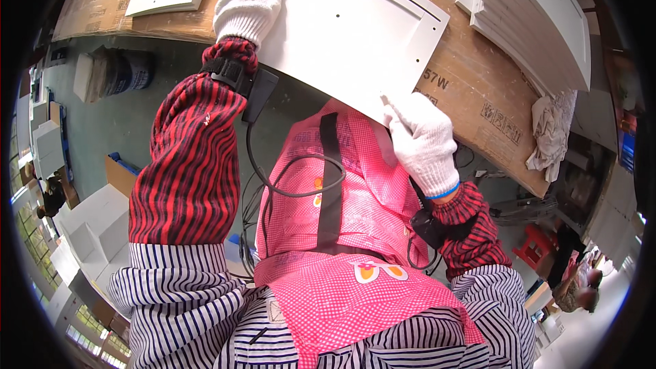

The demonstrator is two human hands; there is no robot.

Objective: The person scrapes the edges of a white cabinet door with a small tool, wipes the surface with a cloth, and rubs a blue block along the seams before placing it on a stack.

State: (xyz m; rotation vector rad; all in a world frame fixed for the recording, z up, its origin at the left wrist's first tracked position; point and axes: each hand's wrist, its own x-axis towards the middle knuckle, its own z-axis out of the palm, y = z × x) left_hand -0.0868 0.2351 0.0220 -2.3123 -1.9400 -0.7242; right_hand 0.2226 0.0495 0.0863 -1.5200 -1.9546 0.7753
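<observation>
Patience with the white drilled panel (348, 41) at the near edge of the tabletop (471, 89): best supported evenly, by left hand (247, 3) along its left side in an unclear hold, and right hand (424, 140) pinching the near right corner.

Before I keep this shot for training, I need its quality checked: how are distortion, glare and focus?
Head view: strong fisheye, black corners, stacked panels bowed; head view: front panel bright and pale, though its holes show; head view: left hand and right hand fairly sharp; head view: background toward the lower right small and soft.
</observation>
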